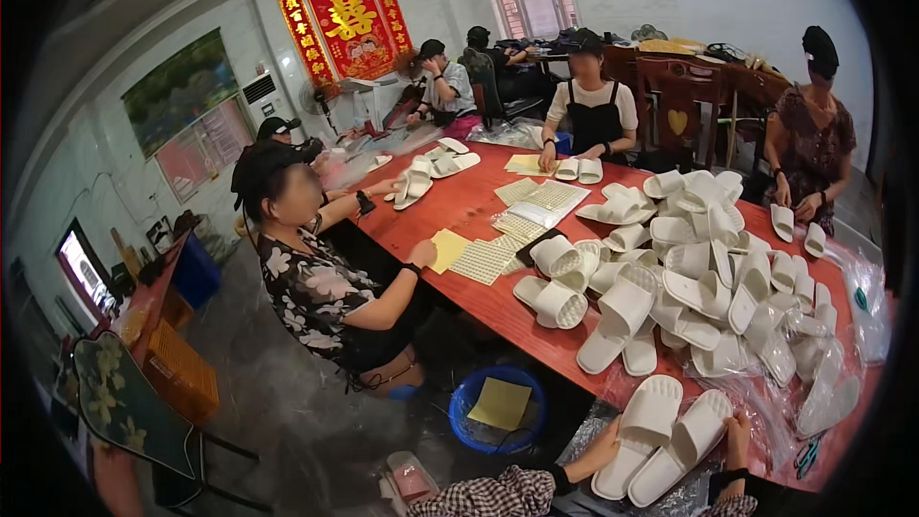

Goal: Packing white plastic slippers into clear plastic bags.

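At the near edge of the table I hold a pair of white slide slippers side by side, soles down and toes pointing away. My left hand (595, 452) grips the outer edge of the left slipper (639, 429); part of its fingers is hidden beneath. On the other side, my right hand (737, 433) closes on the outer edge of the right slipper (682, 450). Just beyond lies a big heap of white slippers (704, 268), loosely piled. Clear plastic wrap (761, 412) is crumpled beside my right hand.
Sticker sheets (483, 260) and a yellow sheet (448, 251) lie on the red table (402, 230). Scissors (807, 458) rest near the right corner. A blue bin (498, 412) stands on the floor at left. Several co-workers sit or stand around the table, some handling slippers.
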The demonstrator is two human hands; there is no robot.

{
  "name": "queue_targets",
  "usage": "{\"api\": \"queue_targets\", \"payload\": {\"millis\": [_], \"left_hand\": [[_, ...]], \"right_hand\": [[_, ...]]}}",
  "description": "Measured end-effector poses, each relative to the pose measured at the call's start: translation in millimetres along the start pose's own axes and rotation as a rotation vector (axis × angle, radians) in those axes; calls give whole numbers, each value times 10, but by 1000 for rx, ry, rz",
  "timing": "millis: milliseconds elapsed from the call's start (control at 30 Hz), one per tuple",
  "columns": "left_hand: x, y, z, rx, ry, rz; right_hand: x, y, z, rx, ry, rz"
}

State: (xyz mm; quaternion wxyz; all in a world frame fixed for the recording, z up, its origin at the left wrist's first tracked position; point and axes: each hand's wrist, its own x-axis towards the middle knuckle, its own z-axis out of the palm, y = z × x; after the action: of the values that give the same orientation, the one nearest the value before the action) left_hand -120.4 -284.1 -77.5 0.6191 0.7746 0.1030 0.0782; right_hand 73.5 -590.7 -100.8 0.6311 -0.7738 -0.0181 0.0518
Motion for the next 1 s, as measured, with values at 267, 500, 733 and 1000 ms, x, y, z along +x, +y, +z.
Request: {"api": "queue_targets", "payload": {"millis": [267,500,733,1000], "left_hand": [[-79,310,-15,221,-3,106],[-224,697,11,571,149,351],[-413,1243,-137,621,-233,474],[-343,1218,135,871,-386,463]], "right_hand": [[-198,-432,108,-122,-10,-47],[-359,-573,129,-290,168,-72],[-372,-793,400,-591,204,-346],[-1004,-924,-449,-282,269,-195]]}}
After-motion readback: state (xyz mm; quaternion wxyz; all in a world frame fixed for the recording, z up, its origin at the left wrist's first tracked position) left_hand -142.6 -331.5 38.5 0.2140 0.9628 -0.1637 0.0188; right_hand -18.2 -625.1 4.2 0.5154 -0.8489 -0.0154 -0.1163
